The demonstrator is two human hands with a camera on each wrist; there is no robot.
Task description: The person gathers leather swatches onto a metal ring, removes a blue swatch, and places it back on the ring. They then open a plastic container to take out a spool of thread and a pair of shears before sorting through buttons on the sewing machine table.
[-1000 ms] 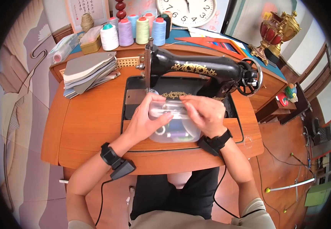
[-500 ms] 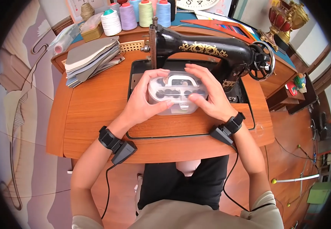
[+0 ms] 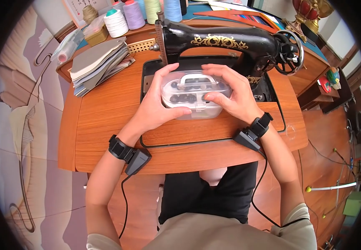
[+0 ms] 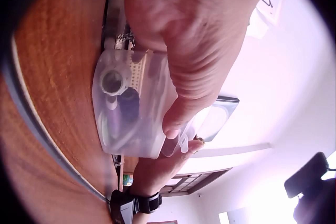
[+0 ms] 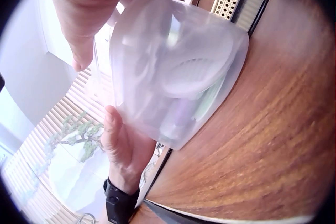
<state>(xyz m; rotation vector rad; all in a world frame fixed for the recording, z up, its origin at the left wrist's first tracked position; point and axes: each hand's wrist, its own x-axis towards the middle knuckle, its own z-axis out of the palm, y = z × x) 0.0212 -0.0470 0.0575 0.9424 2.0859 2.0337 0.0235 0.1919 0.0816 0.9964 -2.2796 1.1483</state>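
Head view: a clear plastic box (image 3: 203, 112) sits at the centre of the frame, on the wooden panel of the worktop (image 3: 105, 116), just in front of the black sewing machine (image 3: 222, 39). Both hands hold it, one at each end. The left hand (image 3: 153, 98) curves round its left end, thumb along the near edge of the lid, fingertips at the far edge; the right hand (image 3: 236, 93) mirrors it, with its thumb lying over the lid top. Such an even, two-ended hold probably serves to keep the box level and the lid from shifting, which would suit loose contents: dark round pieces (image 3: 183, 98) show through the lid, and the left wrist view shows a pale roll (image 4: 114, 80) low inside. Both wrist views show the base against the wood, so the worktop seems to take the weight. A white handle (image 3: 198, 76) crosses the lid between the hands, neither gripping it. Whether the front latch is fastened, I cannot tell. Fabric samples (image 3: 99, 62) lie at upper left, presumably set aside to leave room for handling.
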